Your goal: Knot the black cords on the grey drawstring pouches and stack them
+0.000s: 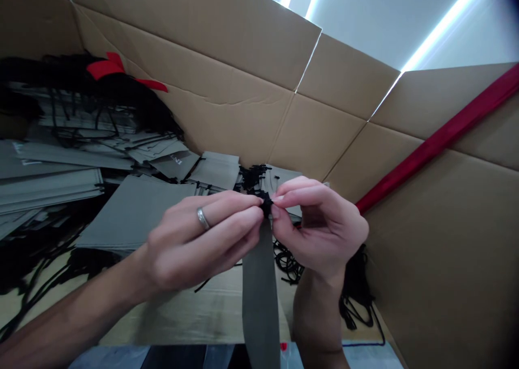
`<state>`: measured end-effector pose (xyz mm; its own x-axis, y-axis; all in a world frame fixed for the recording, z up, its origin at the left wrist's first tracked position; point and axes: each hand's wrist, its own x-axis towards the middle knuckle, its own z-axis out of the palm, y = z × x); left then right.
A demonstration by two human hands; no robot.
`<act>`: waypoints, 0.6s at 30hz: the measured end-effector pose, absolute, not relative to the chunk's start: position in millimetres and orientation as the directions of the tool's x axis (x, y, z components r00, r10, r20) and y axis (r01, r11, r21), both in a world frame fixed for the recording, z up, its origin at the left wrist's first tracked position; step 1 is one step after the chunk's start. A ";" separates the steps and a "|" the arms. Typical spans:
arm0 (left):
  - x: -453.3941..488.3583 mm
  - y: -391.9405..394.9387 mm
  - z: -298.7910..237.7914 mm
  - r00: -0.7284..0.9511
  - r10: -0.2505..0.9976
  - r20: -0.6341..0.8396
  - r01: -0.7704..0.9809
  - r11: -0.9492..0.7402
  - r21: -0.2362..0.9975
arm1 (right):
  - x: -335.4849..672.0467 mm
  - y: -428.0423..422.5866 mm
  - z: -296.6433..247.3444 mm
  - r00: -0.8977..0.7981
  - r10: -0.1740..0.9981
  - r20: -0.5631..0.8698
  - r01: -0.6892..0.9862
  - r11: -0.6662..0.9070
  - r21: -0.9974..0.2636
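Observation:
Fingertips of my left hand point(211, 234), which wears a ring, are pinched on a small bunch of black cord point(266, 204). From the other side my right hand point(320, 223) grips the same bunch between thumb and fingers. A narrow grey piece point(261, 293), seen nearly edge-on and looking like a flat paper bag, hangs below the cord between my wrists. Its top end is partly hidden by my fingers, so I cannot tell how the cord is fixed to it.
Flat grey bag-like pieces point(133, 209) lie in stacks at the left. Black cords with red strips point(106, 69) are heaped behind them. More black cord point(357, 293) lies at the right. Cardboard walls point(227, 72) surround the work surface; a dark red strip point(441, 136) crosses the right one.

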<state>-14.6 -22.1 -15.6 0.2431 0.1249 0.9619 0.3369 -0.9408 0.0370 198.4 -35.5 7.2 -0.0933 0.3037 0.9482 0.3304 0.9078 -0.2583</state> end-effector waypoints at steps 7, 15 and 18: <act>-13.8 -10.2 -12.4 0.254 0.044 0.966 0.279 -0.960 -0.030 | 191.7 -38.4 7.0 -0.003 0.371 0.929 0.261 0.897 -0.357; -5.3 -3.4 -17.2 0.196 0.058 0.979 0.142 -0.989 0.030 | 193.1 -37.4 8.5 0.023 0.414 0.910 0.221 0.885 -0.409; 4.3 0.3 -11.8 0.345 0.505 0.791 -0.225 -0.774 0.592 | 194.8 -32.2 6.6 0.011 0.329 0.944 0.271 0.908 -0.319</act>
